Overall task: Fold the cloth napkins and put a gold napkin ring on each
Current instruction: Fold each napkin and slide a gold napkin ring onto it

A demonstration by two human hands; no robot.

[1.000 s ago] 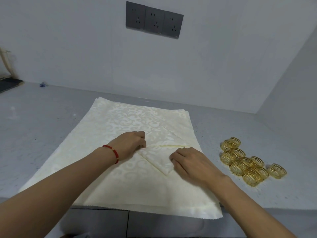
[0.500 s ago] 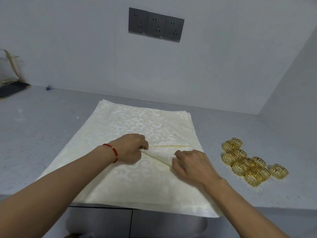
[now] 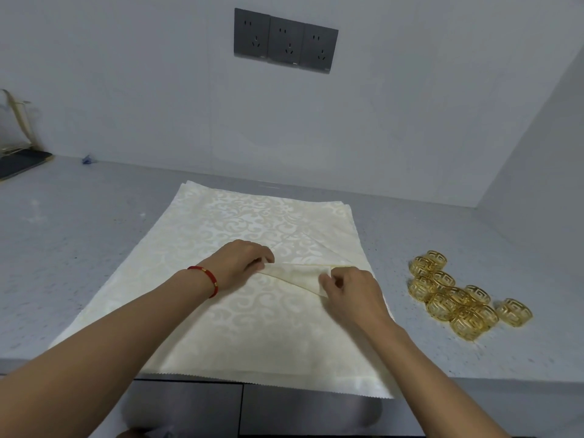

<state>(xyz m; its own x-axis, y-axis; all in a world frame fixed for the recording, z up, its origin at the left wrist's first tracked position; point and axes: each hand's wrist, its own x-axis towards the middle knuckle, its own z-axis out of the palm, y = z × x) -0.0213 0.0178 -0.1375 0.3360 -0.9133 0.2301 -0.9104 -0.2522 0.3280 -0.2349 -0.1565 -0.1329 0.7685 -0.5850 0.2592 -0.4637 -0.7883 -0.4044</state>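
Head view: left hand (image 3: 241, 262) and right hand (image 3: 350, 287), each grip pinching the top cream napkin's (image 3: 297, 275) fold, now narrower than before; gold napkin rings (image 3: 458, 298) untouched on bench (image 3: 79, 235).

No text, label, brand, number or sign can be read anywhere in the view. The three dark wall sockets (image 3: 286, 41) above the table's far edge carry only pin slots and no lettering that can be made out. The cream napkins (image 3: 240, 235) on the table are woven with scrollwork only, and the gold napkin rings (image 3: 464, 295) near the table's right edge show an openwork key pattern, not characters. The red bracelet (image 3: 205, 279) bears no legible marking.
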